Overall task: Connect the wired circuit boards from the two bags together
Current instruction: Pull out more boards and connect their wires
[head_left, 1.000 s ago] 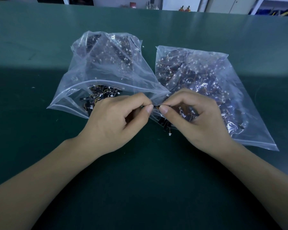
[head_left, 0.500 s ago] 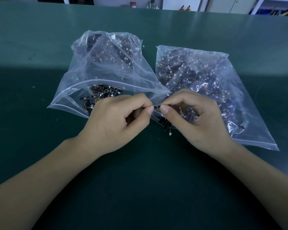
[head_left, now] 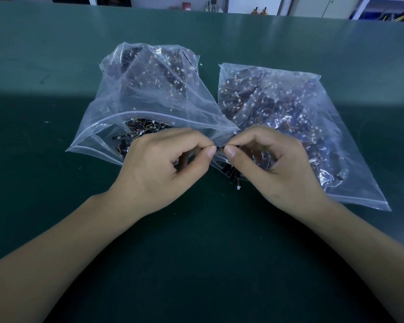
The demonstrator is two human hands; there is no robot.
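Pinching at the midline, the left hand (head_left: 163, 164) and the right hand (head_left: 275, 164) meet thumb-tip to thumb-tip just in front of the two bags, each grip pressed together on a small end of a wired circuit board (head_left: 221, 149); only a sliver of dark part and orange wire shows between the fingertips, so whether the plugs are already mated cannot be told. The left bag (head_left: 149, 94) lies open toward the person, its mouth gaping with boards spilling near the lip; the right bag (head_left: 289, 108) lies just beside it on the green tabletop (head_left: 56, 66), and a few boards with a white connector (head_left: 238, 188) lie below the thumbs. These pieces look very light, with thin floppy wires and tiny brittle plugs. Holding the plug housings, not the wires, seems safest, since tugging a lead could tear it loose.
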